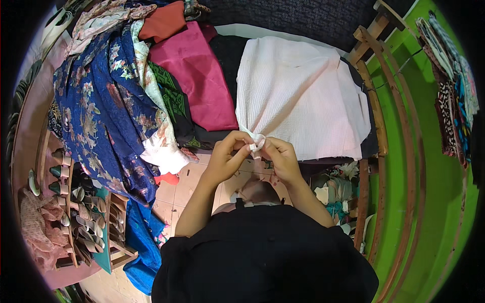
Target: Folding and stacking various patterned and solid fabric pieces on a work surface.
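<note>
A pale white ribbed cloth (298, 96) is spread over the dark-covered table, its folds drawn together toward me at the near edge. Both my hands meet at that gathered end, where a white fabric strip (258, 143) bends into a small loop. My left hand (233, 157) pinches the strip between thumb and curled fingers. On the other side my right hand (283, 157) grips the same strip, with its fingertips partly hidden behind the cloth.
Left of the white cloth lie a magenta cloth (197, 76), a rust-coloured cloth (164, 22) and a draped navy floral fabric (106, 106). Shoes (91, 222) fill a rack at lower left. A wooden frame (404, 126) and hanging fabrics (449, 96) stand along the green wall.
</note>
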The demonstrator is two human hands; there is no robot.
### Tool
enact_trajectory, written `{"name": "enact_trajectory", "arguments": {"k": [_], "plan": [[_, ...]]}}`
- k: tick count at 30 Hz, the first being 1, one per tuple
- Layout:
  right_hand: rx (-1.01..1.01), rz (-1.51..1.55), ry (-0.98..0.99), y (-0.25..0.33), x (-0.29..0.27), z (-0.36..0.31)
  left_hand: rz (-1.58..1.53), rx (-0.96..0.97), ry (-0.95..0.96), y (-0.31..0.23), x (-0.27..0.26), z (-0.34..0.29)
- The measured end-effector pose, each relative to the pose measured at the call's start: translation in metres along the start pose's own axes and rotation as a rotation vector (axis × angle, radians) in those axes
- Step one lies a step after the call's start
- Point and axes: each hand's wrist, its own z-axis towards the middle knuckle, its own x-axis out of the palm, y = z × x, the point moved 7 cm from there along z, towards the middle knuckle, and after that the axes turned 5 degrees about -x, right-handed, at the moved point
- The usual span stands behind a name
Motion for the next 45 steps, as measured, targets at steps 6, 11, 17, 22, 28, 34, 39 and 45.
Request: {"name": "enact_trajectory", "arguments": {"k": [6, 11, 17, 22, 28, 34, 39, 45], "plan": [[-0.014, -0.049, -0.07, -0.001, -0.009, 0.003, 0.745, 0.31, 0.02, -0.034, 0.0, 0.004], [0.061, -0.033, -0.073, 0.008, -0.01, 0.008, 0.733, 0.59, -0.143, -0.056, -0.002, 0.001], [0.023, -0.143, 0.006, 0.014, -0.003, 0.012, 0.748, 0.679, -0.141, -0.057, 0.004, -0.004], [0.063, -0.131, 0.052, 0.017, 0.002, 0.012, 0.811, 0.782, -0.096, -0.06, 0.002, -0.003], [-0.471, -0.6, -0.251, 0.047, -0.003, 0.001, 0.599, 0.741, -0.286, -0.066, -0.016, 0.008], [-0.573, -1.318, -0.442, 0.034, -0.063, 0.016, 0.458, 0.771, -0.432, -0.089, -0.067, 0.037], [-0.452, -1.494, -0.638, 0.031, -0.166, -0.005, 0.487, 0.575, -0.795, -0.095, -0.206, 0.067], [-0.192, -1.655, -0.789, 0.04, -0.269, -0.057, 0.608, 0.397, -1.005, -0.066, -0.309, 0.06]]}}
